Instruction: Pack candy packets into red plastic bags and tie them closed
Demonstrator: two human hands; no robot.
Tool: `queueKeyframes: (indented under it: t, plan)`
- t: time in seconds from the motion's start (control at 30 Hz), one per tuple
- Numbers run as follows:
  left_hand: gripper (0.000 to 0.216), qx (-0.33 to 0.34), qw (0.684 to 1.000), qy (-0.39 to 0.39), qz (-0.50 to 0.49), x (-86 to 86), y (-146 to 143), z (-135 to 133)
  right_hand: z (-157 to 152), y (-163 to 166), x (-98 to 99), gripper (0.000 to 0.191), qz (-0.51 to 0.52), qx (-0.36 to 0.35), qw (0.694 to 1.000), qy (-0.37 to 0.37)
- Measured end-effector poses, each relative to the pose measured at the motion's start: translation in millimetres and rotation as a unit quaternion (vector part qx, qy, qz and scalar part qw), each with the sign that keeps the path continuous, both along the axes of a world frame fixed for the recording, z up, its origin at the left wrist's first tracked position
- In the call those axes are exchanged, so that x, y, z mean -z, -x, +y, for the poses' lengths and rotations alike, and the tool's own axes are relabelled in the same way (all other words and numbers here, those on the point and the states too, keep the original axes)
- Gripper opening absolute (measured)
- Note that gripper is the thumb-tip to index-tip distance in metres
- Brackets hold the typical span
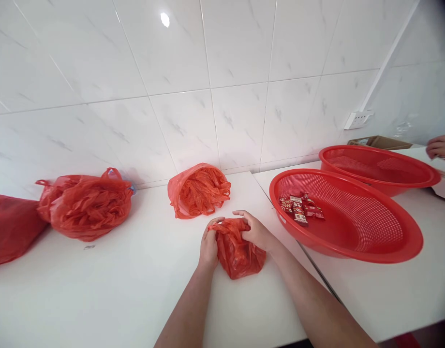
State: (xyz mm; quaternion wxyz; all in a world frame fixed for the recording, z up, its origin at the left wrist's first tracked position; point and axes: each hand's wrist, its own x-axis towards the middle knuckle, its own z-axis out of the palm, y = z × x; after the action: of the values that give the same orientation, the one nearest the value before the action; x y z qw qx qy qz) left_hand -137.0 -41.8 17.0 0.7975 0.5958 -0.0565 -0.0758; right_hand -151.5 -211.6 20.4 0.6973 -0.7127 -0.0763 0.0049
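Observation:
A small filled red plastic bag (pixel 240 253) sits on the white table (pixel 117 290) in front of me. My left hand (pixel 209 244) grips its left side near the top, fingers curled into the plastic. From the right, my right hand (pixel 255 231) pinches the bunched top of the same bag. Just to the right lies a red perforated basin (pixel 356 227) with several small red snack packets (pixel 301 209) at its left side.
An open red bag of more red bags (pixel 198 190) lies behind my hands. A bulging red bag (pixel 88 203) and another red bag (pixel 12 227) lie at the left. A second red basin (pixel 380 166), a cardboard box (pixel 380 141) and another person's hand (pixel 441 146) are at the far right.

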Motion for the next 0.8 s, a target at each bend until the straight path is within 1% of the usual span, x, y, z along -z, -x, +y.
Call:
queueKeyframes:
  t: [0.07,0.1,0.13,0.2,0.27,0.33,0.37,0.43,0.5,0.57,0.63,0.7,0.73,0.8]
  plan:
    - [0.025,-0.001,1.000,0.018,-0.018,-0.8,1,-3,1,-4,5.1,0.049,-0.023,0.105,0.993,0.053]
    - [0.023,0.005,0.999,0.023,-0.022,-0.7,2,-4,1,-5,7.3,0.042,-0.027,0.149,0.986,0.071]
    - [0.022,0.012,0.999,0.021,-0.027,-0.5,2,-6,1,-7,9.1,0.036,-0.026,0.175,0.981,0.083]
    - [0.021,0.009,0.999,-0.008,-0.045,0.2,3,-7,1,-9,10.6,0.026,-0.023,0.188,0.978,0.084]
    - [0.019,-0.014,0.995,-0.060,-0.079,0.6,4,-8,0,-10,9.8,0.021,-0.023,0.175,0.982,0.064]
    - [0.018,-0.038,0.986,-0.117,-0.116,0.6,5,-8,-1,-10,7.2,0.021,-0.012,0.162,0.987,0.017]
    - [0.017,-0.050,0.980,-0.142,-0.130,0.6,6,-8,-2,-10,5.6,0.021,0.003,0.151,0.988,-0.019]
    - [0.015,-0.076,0.970,-0.180,-0.144,1.2,6,-8,-4,-9,2.3,0.025,0.043,0.103,0.987,-0.114]
    - [0.014,-0.112,0.963,-0.197,-0.147,2.7,6,-8,-7,-8,0.4,0.035,0.077,0.037,0.973,-0.215]
    - [0.012,-0.153,0.956,-0.198,-0.156,4.8,3,-7,-12,-8,1.1,0.043,0.084,-0.003,0.950,-0.302]
    - [0.011,-0.189,0.946,-0.196,-0.175,7.0,-2,-3,-19,-11,5.2,0.038,0.078,0.009,0.927,-0.367]
    - [0.011,-0.226,0.935,-0.196,-0.190,8.9,-8,4,-26,-16,12.2,0.029,0.078,0.046,0.905,-0.415]
    - [0.010,-0.247,0.930,-0.195,-0.188,9.9,-12,8,-29,-20,16.2,0.027,0.081,0.062,0.897,-0.430]
    - [0.010,-0.300,0.922,-0.184,-0.162,12.2,-19,18,-35,-26,24.5,0.027,0.086,0.085,0.898,-0.424]
